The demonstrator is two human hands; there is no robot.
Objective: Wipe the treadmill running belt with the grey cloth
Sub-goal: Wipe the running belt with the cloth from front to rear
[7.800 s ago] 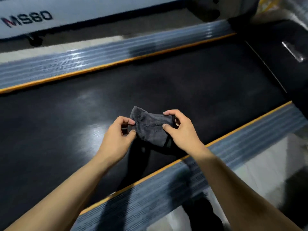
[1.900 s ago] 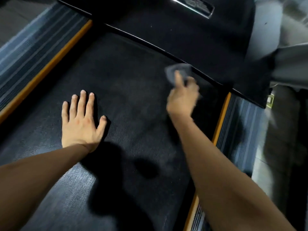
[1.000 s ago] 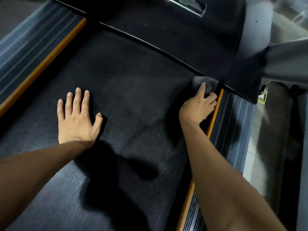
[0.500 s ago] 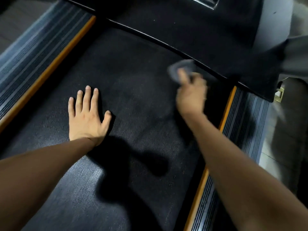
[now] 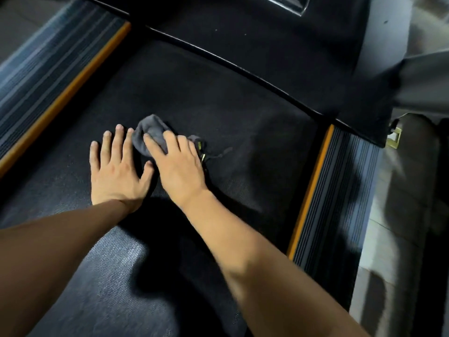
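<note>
My right hand (image 5: 178,164), fingers straight, presses the grey cloth (image 5: 150,132) onto the running belt (image 5: 243,142) at frame centre, having swept in from the right-hand orange-edged side rail (image 5: 337,190). My left hand (image 5: 116,166) stays flat, fingers spread, just beside the cloth. The black motor cover (image 5: 267,40) crosses the top.

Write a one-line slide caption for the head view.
Right hand presses the grey cloth on the treadmill belt; left hand lies flat beside it.
</note>
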